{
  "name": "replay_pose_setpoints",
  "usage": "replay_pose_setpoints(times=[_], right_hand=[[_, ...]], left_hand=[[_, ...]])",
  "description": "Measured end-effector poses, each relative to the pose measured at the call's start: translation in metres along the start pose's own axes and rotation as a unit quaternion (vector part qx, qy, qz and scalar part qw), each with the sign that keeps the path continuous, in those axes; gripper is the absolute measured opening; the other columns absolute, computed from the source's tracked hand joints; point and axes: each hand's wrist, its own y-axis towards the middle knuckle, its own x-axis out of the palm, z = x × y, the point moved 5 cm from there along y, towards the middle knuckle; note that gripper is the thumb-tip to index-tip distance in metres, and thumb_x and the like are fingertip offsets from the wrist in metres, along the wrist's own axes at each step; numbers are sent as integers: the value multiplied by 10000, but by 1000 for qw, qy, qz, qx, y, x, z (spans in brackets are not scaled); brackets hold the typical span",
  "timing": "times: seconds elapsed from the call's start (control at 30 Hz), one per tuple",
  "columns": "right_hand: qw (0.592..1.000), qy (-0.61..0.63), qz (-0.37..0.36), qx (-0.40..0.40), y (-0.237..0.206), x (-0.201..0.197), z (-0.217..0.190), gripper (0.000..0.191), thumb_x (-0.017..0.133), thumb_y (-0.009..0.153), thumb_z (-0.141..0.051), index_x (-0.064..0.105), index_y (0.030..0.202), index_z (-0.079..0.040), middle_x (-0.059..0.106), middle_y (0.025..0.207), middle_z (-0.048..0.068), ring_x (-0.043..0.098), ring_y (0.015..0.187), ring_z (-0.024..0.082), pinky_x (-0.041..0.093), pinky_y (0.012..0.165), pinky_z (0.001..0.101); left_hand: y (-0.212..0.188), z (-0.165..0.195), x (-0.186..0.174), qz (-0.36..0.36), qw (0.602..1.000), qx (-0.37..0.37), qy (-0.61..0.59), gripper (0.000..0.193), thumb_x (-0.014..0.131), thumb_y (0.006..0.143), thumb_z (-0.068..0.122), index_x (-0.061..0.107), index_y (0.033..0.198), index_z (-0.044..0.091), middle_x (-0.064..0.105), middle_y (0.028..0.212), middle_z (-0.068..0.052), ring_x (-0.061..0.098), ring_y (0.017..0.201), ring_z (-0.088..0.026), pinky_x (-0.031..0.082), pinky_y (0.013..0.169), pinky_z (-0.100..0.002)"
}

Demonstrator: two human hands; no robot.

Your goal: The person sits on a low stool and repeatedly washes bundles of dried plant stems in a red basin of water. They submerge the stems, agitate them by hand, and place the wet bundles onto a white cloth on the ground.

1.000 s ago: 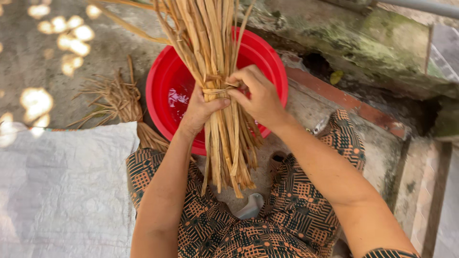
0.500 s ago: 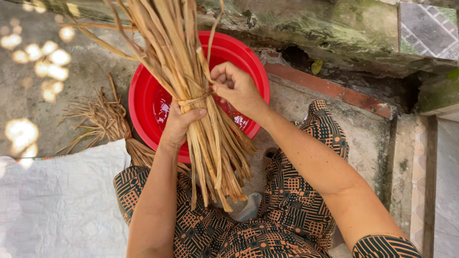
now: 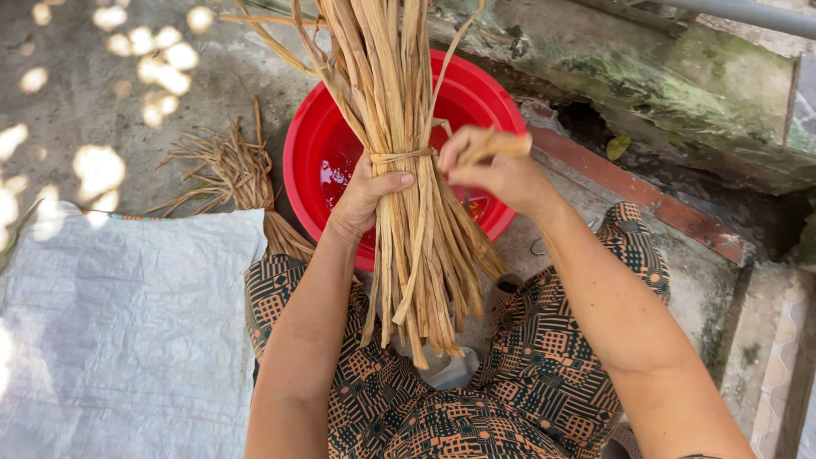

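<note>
Concrete ground [image 3: 127, 102], dappled with sunlight, is forming the background, with a mossy stone ledge [image 3: 680, 93] running along the far right.

Head view: a red plastic basin [image 3: 331, 136] is sitting on the ground at the far centre, with a little water showing inside. A bundle of dried reed strips [image 3: 408, 221] is standing nearly upright in front of the basin, its lower ends hanging over the person's patterned trousers [image 3: 527, 365]. A thin strip tie [image 3: 399, 156] is circling the bundle at mid-height.

The left hand [image 3: 367, 197] is wrapping closed around the bundle just below the tie, thumb lying across the front strips. The right hand [image 3: 497, 170] is sitting just right of the bundle at tie level, fingers curled tight and pinching a loose strip end [image 3: 501, 146]; motion blur is obscuring the exact finger placement.

A smaller loose bunch of strips [image 3: 225, 166] is lying on the ground left of the basin. A white woven sack [image 3: 119, 331] is covering the near left ground, touching the trousers' edge.
</note>
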Motion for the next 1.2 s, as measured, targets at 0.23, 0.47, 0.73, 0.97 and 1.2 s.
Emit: replay_pose_setpoints(times=[0.23, 0.47, 0.73, 0.97, 1.2], right_hand=[[981, -169, -62, -73, -3, 41, -18, 97, 706, 928, 27, 658, 914, -56, 637, 999, 7, 615, 981, 145, 498, 911, 279], [968, -157, -184, 60, -3, 4, -27, 127, 720, 846, 44, 676, 823, -73, 676, 1029, 26, 660, 1008, 161, 548, 914, 299], [985, 149, 85, -29, 5, -21, -19, 156, 683, 946, 116, 708, 964, -37, 684, 1159, 111, 712, 1059, 213, 618, 928, 334], [974, -26, 182, 133, 9, -18, 5, 307, 646, 882, 42, 668, 1153, -99, 714, 1119, 100, 726, 974, 191, 642, 847, 318], [956, -260, 81, -112, -1, 25, -23, 148, 722, 960, -27, 680, 1100, -48, 690, 1092, 56, 663, 1024, 173, 561, 914, 317]], left_hand=[[-2, -7, -3, -24, 999, -22, 8, 705, 863, 800, 90, 529, 1412, -12, 682, 1262, -105, 671, 1152, -197, 551, 1032, -351], [-1, -5, 1, 6, 1000, -7, 14, 494, 823, 828, 16, 621, 1273, -55, 725, 1113, -120, 713, 989, -198, 602, 916, -350], [0, 4, 8, 20, 999, -4, 35, 458, 787, 832, -2, 597, 1248, -27, 710, 1044, -119, 715, 930, -216, 620, 866, -371], [-2, 11, -2, 122, 984, 59, 111, 615, 798, 791, -24, 479, 1315, 26, 666, 1107, -94, 692, 960, -194, 620, 839, -364], [-5, 3, -4, 115, 976, 73, 169, 660, 800, 785, -26, 443, 1336, 36, 660, 1174, -81, 686, 1059, -180, 618, 899, -352]])
